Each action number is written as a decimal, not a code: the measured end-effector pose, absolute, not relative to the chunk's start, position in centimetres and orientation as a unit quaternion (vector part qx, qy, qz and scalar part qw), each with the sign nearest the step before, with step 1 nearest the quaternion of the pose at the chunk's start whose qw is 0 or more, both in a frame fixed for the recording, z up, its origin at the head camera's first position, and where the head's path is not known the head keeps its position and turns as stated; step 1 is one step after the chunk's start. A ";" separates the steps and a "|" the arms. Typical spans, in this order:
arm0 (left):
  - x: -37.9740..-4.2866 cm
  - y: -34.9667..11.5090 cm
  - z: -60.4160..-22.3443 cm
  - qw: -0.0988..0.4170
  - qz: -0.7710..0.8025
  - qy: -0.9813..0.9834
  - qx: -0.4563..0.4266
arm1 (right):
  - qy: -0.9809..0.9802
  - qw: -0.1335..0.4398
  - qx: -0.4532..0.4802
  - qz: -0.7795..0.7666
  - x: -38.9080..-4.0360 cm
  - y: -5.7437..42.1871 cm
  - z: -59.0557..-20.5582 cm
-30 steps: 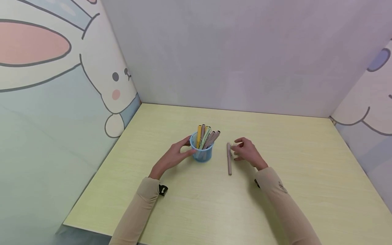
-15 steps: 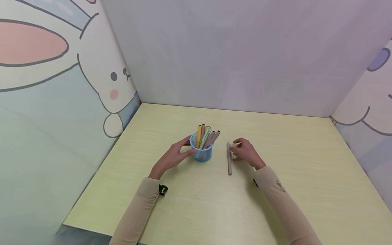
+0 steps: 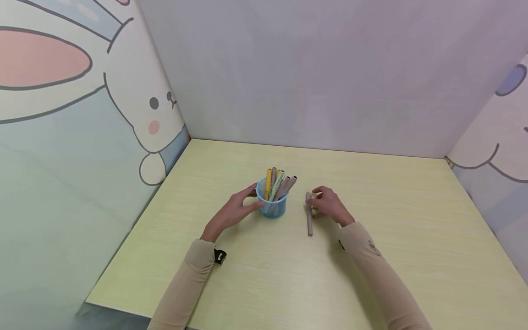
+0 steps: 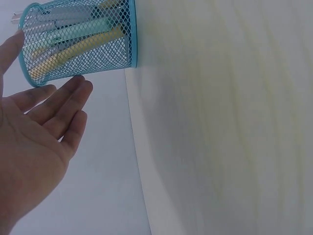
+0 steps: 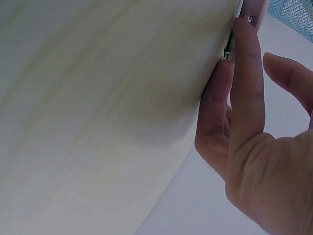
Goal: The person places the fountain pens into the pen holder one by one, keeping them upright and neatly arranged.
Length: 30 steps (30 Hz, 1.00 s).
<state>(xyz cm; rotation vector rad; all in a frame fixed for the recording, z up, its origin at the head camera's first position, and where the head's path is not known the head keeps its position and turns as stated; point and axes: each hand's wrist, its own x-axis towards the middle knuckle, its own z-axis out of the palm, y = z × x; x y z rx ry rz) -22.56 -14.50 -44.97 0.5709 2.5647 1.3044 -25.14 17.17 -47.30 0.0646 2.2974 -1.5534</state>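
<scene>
A light-blue mesh pen cup point(image 3: 274, 210) stands upright on the table, filled with several yellow, green and mauve pens point(image 3: 277, 184). My left hand point(image 3: 233, 211) holds it from the left, thumb at the front of the rim and fingers round the far side. In the left wrist view, fingertips meet the rim of the cup point(image 4: 128, 58), while the other fingers stand apart from it. To the right, a mauve pen point(image 3: 310, 224) lies lengthwise on the table. My right hand point(image 3: 331, 207) is at its upper end; in the right wrist view, fingertips touch it beside the clip.
The pale yellow wood-look table point(image 3: 255, 284) meets a plain light wall point(image 3: 288, 82) at the back. Side walls carry large cartoon rabbit drawings point(image 3: 140, 105). A front-left table edge point(image 3: 117, 310) shows near my left sleeve point(image 3: 181, 279).
My right hand has edged left until its fingertips overlap the upper end of the lying pen. The left hand and the cup stay in place.
</scene>
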 end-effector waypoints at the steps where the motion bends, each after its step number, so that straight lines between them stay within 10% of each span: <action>1: -22.5 -14.5 -44.9 0.104 0.442 0.870 0.194 | 0.815 0.183 0.022 -0.550 -25.2 17.1 -47.3; 30: -22.7 -14.4 -44.9 0.100 0.440 0.870 0.200 | 0.849 0.175 0.020 -0.498 -25.2 16.4 -47.3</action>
